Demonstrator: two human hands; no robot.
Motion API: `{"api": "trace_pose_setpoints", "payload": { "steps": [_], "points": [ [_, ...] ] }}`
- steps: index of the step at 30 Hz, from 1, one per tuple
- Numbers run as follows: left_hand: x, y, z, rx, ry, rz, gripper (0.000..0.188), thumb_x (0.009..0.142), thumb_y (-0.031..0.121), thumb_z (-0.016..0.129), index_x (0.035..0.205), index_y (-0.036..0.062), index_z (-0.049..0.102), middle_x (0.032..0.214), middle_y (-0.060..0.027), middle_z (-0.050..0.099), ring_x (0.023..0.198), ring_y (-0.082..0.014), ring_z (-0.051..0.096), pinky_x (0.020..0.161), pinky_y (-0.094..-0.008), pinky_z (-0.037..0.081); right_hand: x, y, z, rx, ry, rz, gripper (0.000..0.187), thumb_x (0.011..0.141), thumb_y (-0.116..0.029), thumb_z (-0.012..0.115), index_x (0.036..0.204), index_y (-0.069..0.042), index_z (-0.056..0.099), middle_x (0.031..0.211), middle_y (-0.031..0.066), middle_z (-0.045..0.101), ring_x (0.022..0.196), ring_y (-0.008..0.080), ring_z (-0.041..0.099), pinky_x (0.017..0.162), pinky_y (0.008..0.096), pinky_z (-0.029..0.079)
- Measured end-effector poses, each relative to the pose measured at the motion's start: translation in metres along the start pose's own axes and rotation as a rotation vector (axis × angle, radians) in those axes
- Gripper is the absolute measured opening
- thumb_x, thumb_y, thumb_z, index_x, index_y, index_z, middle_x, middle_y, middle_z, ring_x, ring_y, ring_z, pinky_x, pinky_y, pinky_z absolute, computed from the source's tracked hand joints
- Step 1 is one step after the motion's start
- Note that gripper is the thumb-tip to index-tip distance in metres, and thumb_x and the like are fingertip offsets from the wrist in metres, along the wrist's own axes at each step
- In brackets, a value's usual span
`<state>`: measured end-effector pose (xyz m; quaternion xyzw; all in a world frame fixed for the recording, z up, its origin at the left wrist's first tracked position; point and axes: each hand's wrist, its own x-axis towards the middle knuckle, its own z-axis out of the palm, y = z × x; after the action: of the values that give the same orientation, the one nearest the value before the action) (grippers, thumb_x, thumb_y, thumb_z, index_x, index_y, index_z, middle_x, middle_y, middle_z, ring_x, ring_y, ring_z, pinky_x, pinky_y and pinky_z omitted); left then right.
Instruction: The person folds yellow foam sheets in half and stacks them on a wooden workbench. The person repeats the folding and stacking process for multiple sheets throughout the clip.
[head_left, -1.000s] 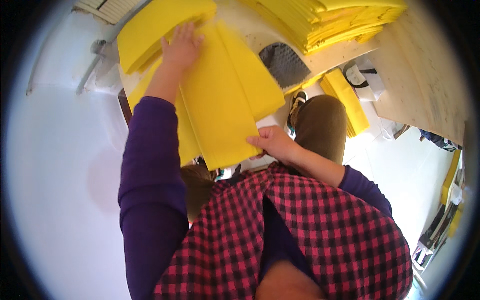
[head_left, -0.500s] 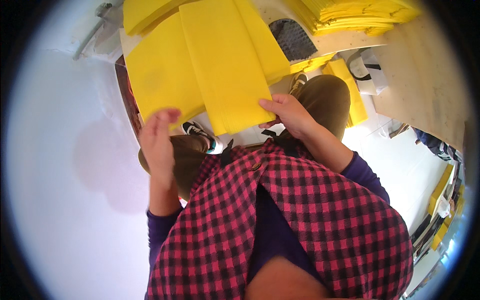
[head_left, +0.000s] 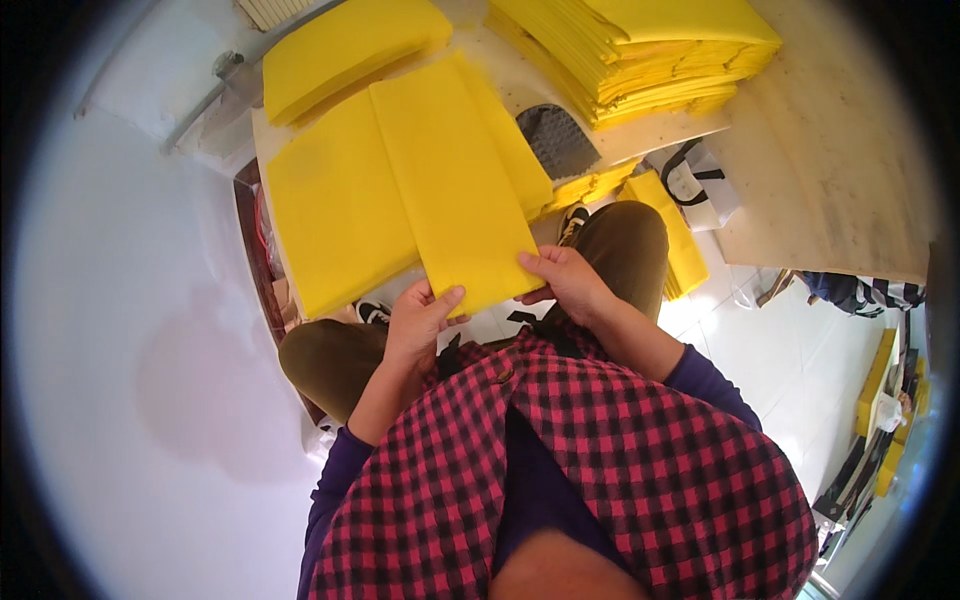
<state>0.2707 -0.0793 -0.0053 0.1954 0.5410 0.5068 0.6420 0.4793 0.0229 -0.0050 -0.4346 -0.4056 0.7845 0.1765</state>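
A long folded sheet of yellow, cloth-like material lies across a wider pile of yellow sheets on the table in front of me. Its near end juts over the table edge toward my lap. My left hand pinches the near left corner, thumb on top. At the near right corner, my right hand grips the same sheet, with its fingers hidden beneath. A dark grey textured pad with a rounded end rests just right of the pile.
Behind the pile sits a yellow folded stack; a taller stack stands far right. A wooden surface extends rightward. Below the table are a white bag with dark handles and yellow bundles. A white wall is at left.
My left hand has come rightward from beside the pile and taken hold of the sheet's near left corner. My right hand keeps its grip on the right corner. The view has shifted.
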Motion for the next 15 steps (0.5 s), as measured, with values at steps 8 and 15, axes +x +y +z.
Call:
{"api": "trace_pose_setpoints", "payload": {
  "steps": [8, 15],
  "points": [
    [0.000, -0.005, 0.011, -0.027, -0.119, -0.091, 0.024, 0.090, 0.016, 0.063, 0.108, 0.0005, 0.060, 0.098, -0.0097, 0.067, 0.083, -0.0195, 0.066, 0.075, -0.0330, 0.054, 0.021, -0.025, -0.015, 0.089, -0.120, -0.041, 0.035, 0.094, -0.026, 0.056, 0.112, 0.004, 0.059, 0.104, 0.0102, 0.066, 0.091, 0.0170, 0.065, 0.081, 0.0294, 0.053],
    [0.001, -0.012, 0.017, -0.020, -0.232, -0.104, 0.027, 0.091, 0.018, 0.062, 0.112, 0.0005, 0.058, 0.100, -0.0105, 0.066, 0.084, -0.0207, 0.066, 0.077, -0.0339, 0.055, 0.034, -0.033, -0.016, 0.124, -0.131, -0.026, 0.031, 0.092, -0.019, 0.058, 0.113, 0.003, 0.059, 0.103, 0.0109, 0.067, 0.090, 0.0184, 0.066, 0.080, 0.0309, 0.054]
  ]
}}
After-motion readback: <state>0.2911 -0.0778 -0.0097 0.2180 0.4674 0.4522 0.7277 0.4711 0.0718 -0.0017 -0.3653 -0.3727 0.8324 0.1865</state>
